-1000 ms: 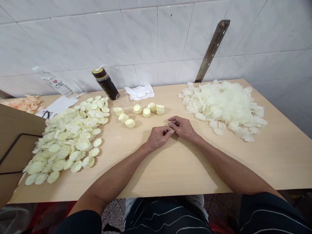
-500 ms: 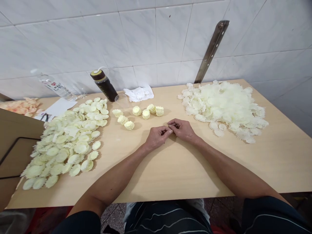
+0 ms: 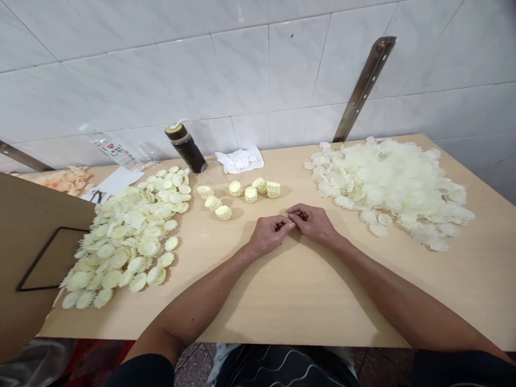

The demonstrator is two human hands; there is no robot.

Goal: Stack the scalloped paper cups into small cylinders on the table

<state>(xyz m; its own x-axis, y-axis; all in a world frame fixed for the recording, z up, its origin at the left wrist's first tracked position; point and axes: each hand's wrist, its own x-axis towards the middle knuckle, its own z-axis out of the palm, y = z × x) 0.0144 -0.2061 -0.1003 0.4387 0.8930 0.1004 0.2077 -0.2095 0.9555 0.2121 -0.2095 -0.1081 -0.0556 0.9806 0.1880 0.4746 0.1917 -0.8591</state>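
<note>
Dk top (image 3: 282, 371) w/ thin wavy white lines; short dk sleeves (image 3: 139, 371); pale clothing (image 3: 220, 356) below

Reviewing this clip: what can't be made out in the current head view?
All in the head view:
- Whatever may be between the left hand and right hand: hidden by the hands themselves.
- Cardboard box: cut off by the left edge.
- Peach-coloured pile: partly behind the box.
- Clear bottle: fine print too small.

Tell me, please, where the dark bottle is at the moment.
In the head view, the dark bottle is at the back of the table by the wall, left of centre, between the clear bottle and the crumpled white tissue.
</note>
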